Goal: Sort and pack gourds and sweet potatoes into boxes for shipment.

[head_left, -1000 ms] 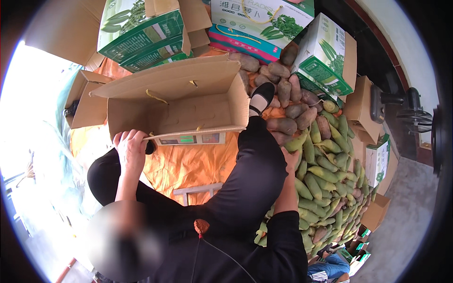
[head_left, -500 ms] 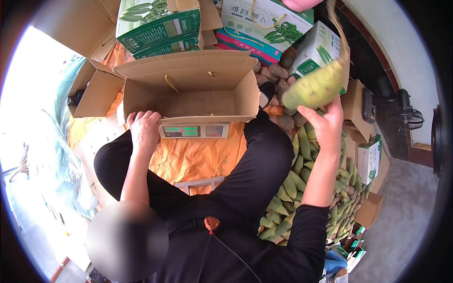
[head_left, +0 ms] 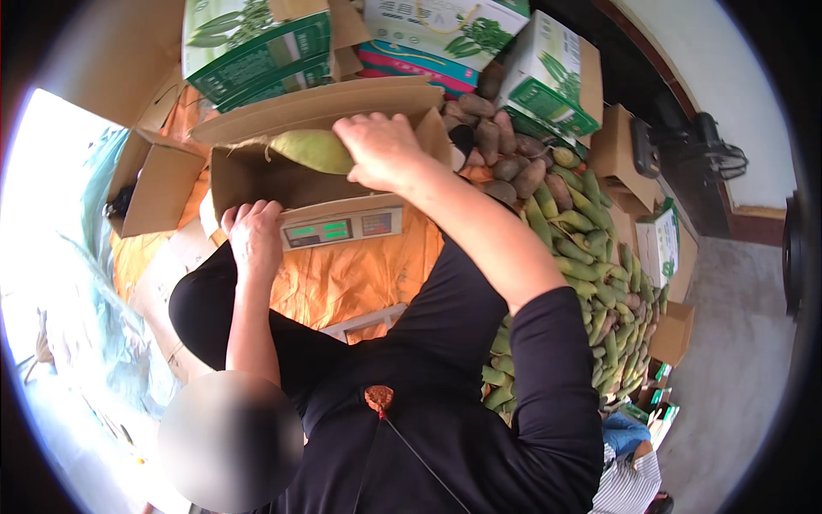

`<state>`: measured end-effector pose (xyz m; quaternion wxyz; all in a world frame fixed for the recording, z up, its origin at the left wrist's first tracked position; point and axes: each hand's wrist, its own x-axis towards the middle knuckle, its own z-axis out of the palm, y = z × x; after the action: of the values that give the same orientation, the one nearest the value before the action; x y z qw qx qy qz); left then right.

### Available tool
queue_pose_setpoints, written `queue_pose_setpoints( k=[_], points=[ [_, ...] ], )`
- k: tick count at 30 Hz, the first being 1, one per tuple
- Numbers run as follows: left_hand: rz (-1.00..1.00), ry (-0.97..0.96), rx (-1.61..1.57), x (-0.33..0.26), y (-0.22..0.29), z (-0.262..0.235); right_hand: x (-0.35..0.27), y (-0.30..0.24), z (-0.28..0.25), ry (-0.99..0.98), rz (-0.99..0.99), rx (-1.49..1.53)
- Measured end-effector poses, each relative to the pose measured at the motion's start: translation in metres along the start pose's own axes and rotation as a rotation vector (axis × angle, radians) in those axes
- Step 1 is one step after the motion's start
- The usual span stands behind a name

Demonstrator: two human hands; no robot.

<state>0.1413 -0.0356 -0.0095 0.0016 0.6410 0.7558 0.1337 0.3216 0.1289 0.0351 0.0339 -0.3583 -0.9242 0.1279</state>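
- So the green radish (head_left: 310,152) has swung across: half a second back it was up over the pile on the right, now it's at the mouth of the cardboard box (head_left: 318,99).
- Right hand (head_left: 377,150) has it by the thick end, fingers and thumb closed around it. Thin tail points left, radish lying pretty much lengthwise with the box. Can't really tell how deep it is past the rim.
- Left hand (head_left: 257,236) has its fingers curled over the front rim near the left corner, kinda steadying things I guess. Thumb's contact I can't make out.
- Under the box there's a scale (head_left: 342,230), lit panel poking out at the front; looks like the box is sitting on it.
- My read: this is the loading step, mid-placement. Next move calls for lowering the radish flat without snagging the tail on the wall, then letting go gently, left hand keeping the box put.
- Further out: radish pile (head_left: 604,295) by the right knee, brownish roots (head_left: 488,140) past the box's right end, orange sheet (head_left: 351,272) underneath.
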Motion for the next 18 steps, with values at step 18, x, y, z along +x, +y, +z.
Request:
queue_pose_setpoints(
  k=[18],
  points=[
    [0.033,-0.019,0.057,-0.002,-0.005,0.002,-0.109,0.113,-0.058,0.467,0.292,0.77]
  ],
)
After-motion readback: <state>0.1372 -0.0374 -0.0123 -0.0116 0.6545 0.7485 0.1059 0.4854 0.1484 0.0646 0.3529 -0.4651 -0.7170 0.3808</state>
